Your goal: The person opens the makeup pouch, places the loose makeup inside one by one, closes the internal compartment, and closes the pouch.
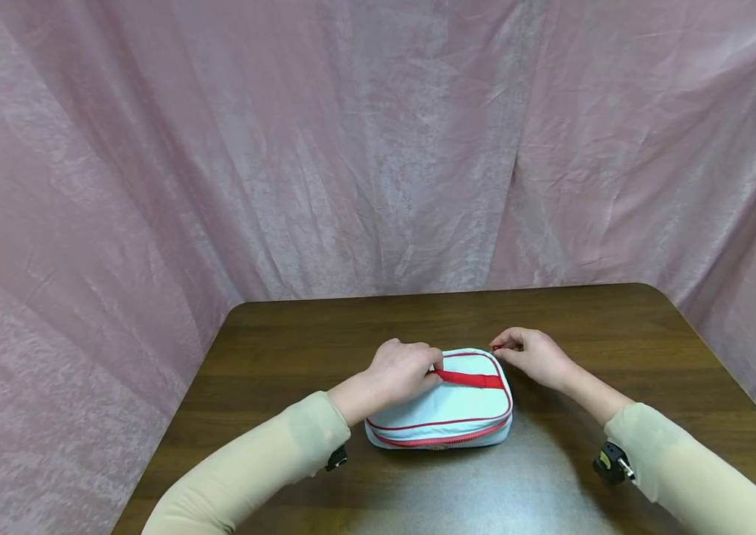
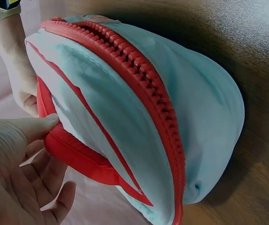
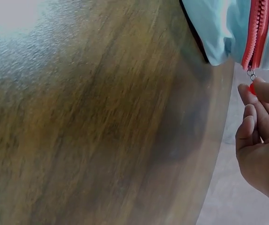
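Note:
A pale blue-white zip pouch [image 1: 431,409] with red piping lies on the table, its red strap on top. My left hand [image 1: 399,373] pinches that strap [image 2: 80,157] between thumb and fingers, at the pouch's upper left. Along the pouch's side curves a chunky red zipper [image 2: 141,72]. At the pouch's far right corner, my right hand [image 1: 534,358] pinches a small red zipper pull [image 3: 252,88], which hangs from a metal ring at the zipper's end. The fingers cover part of the pull.
The pouch stands on a dark brown wooden table [image 1: 284,334] with rounded far corners. Pink velvety curtains [image 1: 378,148] hang behind it and at both sides. A black wrist device [image 1: 612,462] sits at the right cuff.

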### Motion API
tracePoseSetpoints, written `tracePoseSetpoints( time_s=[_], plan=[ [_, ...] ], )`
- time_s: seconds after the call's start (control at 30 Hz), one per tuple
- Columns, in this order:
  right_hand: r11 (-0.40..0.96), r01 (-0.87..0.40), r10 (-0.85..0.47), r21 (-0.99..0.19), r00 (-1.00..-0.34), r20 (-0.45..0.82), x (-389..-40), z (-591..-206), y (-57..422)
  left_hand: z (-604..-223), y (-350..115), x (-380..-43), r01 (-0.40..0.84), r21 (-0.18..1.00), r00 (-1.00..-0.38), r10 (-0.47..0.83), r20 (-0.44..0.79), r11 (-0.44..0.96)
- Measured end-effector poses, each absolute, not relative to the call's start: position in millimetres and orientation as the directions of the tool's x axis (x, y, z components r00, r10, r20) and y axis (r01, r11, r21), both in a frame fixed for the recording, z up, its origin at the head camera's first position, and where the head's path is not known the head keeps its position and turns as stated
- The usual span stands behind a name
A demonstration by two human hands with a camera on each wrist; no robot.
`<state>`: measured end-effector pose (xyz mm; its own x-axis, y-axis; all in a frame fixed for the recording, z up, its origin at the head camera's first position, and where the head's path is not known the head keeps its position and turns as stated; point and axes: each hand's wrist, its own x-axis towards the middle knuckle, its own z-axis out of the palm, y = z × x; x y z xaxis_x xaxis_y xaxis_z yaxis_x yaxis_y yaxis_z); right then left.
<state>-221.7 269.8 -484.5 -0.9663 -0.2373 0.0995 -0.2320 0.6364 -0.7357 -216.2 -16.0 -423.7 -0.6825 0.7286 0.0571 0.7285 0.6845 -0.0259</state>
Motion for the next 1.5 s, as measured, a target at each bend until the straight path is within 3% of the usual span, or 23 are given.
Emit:
tracePoseSetpoints(
  time_s=[1.5],
  plan=[
    [0.747,-0.396,-0.272,-0.534,-0.915,0.298,-172,-483,291,-425,-15,-217,0.681,-0.074,-0.725,0.685,0.075,0.729]
  ],
)
